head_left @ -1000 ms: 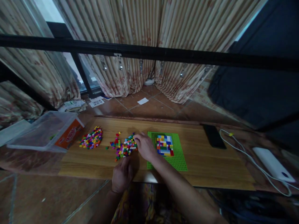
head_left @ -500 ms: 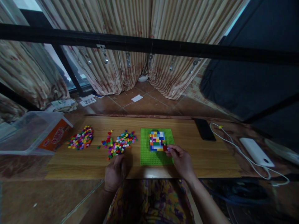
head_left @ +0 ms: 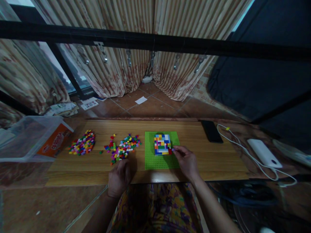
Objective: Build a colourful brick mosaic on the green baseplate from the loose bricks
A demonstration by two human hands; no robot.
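On the bench lies a green studded baseplate [head_left: 150, 163], carrying a block of many-coloured toy bricks [head_left: 162, 144]. My right hand [head_left: 186, 160] is at the block's right side, thumb and forefinger pinched together around a small purple brick [head_left: 173, 149]. A dark red brick [head_left: 170, 151] sits against the block's lower right corner, close to those fingertips. My left hand [head_left: 119, 177] rests at the bench's front edge with its fingers curled; whatever may be inside is hidden. Just beyond it spreads a loose pile of mixed bricks [head_left: 125, 145].
Another brick heap [head_left: 83, 143] lies farther left, beside a clear plastic box [head_left: 29, 137] with an orange label. A black phone [head_left: 211, 131] lies at the back right of the wooden bench [head_left: 213, 165]. Beyond it are a white power bank [head_left: 264, 153] and a white cable [head_left: 246, 152].
My right hand has shifted slightly; the red brick now looks set against the block, with the purple brick still at my fingertips. My left hand stays in place. The view has tilted a little.
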